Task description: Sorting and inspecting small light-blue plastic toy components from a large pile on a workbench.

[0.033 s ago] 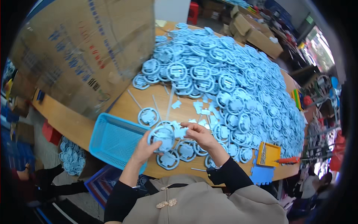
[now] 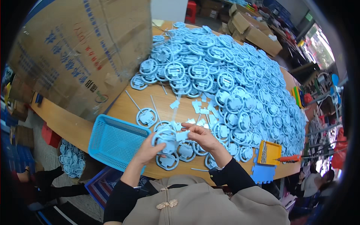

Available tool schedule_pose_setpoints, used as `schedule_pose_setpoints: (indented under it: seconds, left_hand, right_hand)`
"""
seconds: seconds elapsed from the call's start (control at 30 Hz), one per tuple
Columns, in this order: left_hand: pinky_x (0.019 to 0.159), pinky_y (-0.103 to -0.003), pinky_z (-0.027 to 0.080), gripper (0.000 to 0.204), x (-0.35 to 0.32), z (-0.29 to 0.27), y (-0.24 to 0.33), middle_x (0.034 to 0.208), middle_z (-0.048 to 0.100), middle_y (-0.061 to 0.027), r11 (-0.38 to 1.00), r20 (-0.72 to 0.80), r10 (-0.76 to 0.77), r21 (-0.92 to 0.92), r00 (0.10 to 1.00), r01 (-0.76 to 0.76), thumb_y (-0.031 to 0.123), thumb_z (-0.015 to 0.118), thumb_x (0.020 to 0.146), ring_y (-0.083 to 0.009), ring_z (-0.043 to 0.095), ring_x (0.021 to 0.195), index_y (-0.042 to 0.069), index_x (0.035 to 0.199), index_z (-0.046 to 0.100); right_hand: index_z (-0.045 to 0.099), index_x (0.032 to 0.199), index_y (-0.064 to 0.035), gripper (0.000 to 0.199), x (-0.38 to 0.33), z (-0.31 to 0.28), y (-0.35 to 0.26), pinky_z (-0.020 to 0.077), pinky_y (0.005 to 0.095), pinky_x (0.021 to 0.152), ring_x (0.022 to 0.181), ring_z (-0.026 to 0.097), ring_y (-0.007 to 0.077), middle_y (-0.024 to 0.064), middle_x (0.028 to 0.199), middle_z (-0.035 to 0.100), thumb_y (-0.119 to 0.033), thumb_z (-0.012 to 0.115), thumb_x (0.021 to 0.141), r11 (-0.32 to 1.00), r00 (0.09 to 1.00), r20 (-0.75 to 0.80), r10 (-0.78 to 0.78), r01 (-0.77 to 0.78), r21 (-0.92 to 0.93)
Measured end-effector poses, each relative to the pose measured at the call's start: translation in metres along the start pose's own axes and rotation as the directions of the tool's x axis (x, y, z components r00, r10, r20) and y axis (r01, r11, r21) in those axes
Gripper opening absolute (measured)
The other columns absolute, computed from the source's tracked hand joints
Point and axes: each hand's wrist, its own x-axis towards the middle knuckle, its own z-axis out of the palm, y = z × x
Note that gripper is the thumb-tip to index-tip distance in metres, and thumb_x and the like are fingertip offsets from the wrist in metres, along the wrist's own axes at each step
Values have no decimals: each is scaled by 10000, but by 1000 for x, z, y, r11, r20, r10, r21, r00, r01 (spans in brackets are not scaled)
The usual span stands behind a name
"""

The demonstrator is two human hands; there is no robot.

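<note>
My left hand (image 2: 148, 150) grips a light blue round plastic ring part (image 2: 164, 138) by its lower left rim, just above the table's near edge. My right hand (image 2: 200, 137) pinches a small blue tab (image 2: 182, 135) at the ring's right side. More ring parts (image 2: 176, 155) lie flat under and around both hands. Loose small blue tabs (image 2: 202, 108) are scattered on the wooden table (image 2: 123, 108) just beyond my hands. A large heap of the same blue ring parts (image 2: 232, 82) covers the middle and right of the table.
An empty blue mesh basket (image 2: 114, 142) sits left of my left hand. A big cardboard box (image 2: 75, 52) stands at the table's left. A yellow tray (image 2: 269, 153) and an orange-handled tool (image 2: 290, 158) lie at the right. Cardboard boxes (image 2: 255, 32) stand behind.
</note>
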Motion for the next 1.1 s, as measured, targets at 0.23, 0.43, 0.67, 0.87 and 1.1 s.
schedule_pose_setpoints:
  seconds: [0.23,0.43,0.67,0.87,1.1]
  left_hand:
    - [600,-284,508,537,56,55,-25,946,592,-90,893,293,-243,441,925,95,240,706,783,-158,596,809,21,1221,488]
    - [808,-392,469,484,120,-42,5,986,606,-165,386,-137,347,922,928,-8,342,703,738,-313,591,930,36,1093,586]
    - [898,-437,435,763,124,-82,10,1236,489,-206,78,-343,74,938,937,337,499,705,683,-314,505,1138,110,1291,459]
    - [841,-440,463,722,120,-21,5,1051,623,-199,-34,-199,-80,980,977,196,510,668,707,-361,601,968,36,1226,503]
    - [723,-398,502,522,153,-7,11,870,651,-183,-29,25,70,999,997,-23,433,657,750,-311,636,817,-5,1029,612]
  right_hand:
    - [603,862,-60,60,-45,-39,11,413,226,702,767,520,78,-24,799,573,-119,610,851,992,918,-392,-50,0,-128]
    - [554,1059,-40,230,-99,-206,-54,428,373,885,946,564,194,80,1004,596,-194,535,890,874,606,-701,-376,484,-51]
    - [510,1108,-104,259,-105,-199,-47,396,405,855,998,512,196,52,1062,536,-251,560,901,918,308,-942,-132,396,1]
    - [583,890,-19,109,-52,-97,11,454,265,689,847,563,121,63,997,626,-122,600,860,801,819,-438,-370,43,-598]
    - [572,912,-36,126,22,-131,7,475,293,722,923,580,188,123,1096,596,-126,615,835,876,768,-539,-345,57,-480]
